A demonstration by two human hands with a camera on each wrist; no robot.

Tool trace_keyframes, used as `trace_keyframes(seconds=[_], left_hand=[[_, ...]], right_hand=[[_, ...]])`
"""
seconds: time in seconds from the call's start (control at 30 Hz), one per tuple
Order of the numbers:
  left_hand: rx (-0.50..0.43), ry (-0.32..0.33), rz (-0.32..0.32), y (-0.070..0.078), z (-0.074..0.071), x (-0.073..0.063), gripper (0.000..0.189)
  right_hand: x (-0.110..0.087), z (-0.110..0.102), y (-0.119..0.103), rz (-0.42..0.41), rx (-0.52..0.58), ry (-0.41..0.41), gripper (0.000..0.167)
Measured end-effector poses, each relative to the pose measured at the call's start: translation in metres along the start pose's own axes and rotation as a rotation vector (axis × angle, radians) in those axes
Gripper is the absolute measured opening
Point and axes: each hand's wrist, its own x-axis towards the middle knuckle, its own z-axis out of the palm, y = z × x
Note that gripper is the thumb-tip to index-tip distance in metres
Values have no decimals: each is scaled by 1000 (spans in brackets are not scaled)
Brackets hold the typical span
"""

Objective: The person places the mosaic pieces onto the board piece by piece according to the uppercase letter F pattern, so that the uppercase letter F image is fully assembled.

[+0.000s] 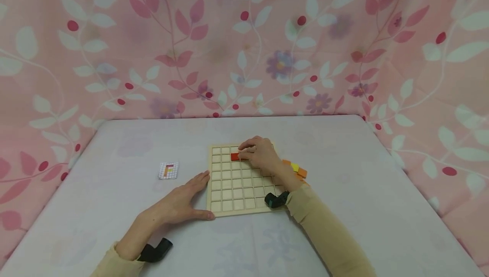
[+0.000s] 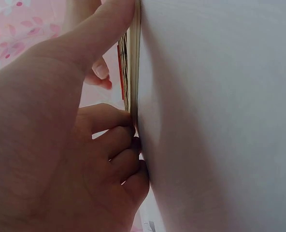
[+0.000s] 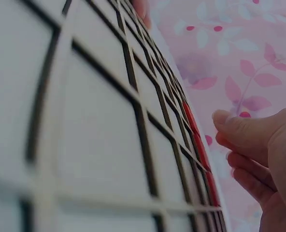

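A pale wooden grid board (image 1: pixel 227 183) lies on the table with a row of red square tiles (image 1: pixel 234 157) in its upper part; the right wrist view shows these red tiles (image 3: pixel 201 151) too. Over that row is my right hand (image 1: pixel 260 155), thumb and fingertips close together. The right wrist view shows its fingers (image 3: pixel 239 126) a little apart from the tiles, with nothing visible between them. My left hand (image 1: pixel 179 202) rests at the board's left side, its fingers along the edge and its thumb at the near left corner.
Loose orange and yellow tiles (image 1: pixel 295 167) lie right of the board, partly hidden by my right forearm. A small gridded card (image 1: pixel 168 170) with a coloured pattern lies to the left. Flowered pink cloth (image 1: pixel 229 48) hangs behind the table.
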Motion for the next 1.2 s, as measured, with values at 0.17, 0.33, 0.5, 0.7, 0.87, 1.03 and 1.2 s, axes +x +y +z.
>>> trace_keyframes(seconds=[0.17, 0.33, 0.5, 0.7, 0.87, 1.03, 1.2], left_hand=[[7, 6, -1, 0, 1, 1, 117], [13, 8, 3, 1, 1, 0, 117], [20, 10, 7, 1, 0, -1, 117], [20, 15, 5, 2, 0, -1, 117], [22, 14, 1, 2, 0, 0, 118], [20, 14, 3, 2, 1, 0, 118], [17, 13, -1, 3, 1, -1, 117]], right_hand=[[-7, -29, 5, 35, 36, 4, 20], [-22, -57, 20, 85, 41, 22, 23], [-38, -78, 37, 132, 8, 29, 24], [-55, -96, 52, 160, -29, 31, 19], [-69, -106, 64, 186, -12, 12, 20], [-81, -114, 75, 183, 0, 1, 23], [-92, -123, 82, 180, 16, -11, 24]])
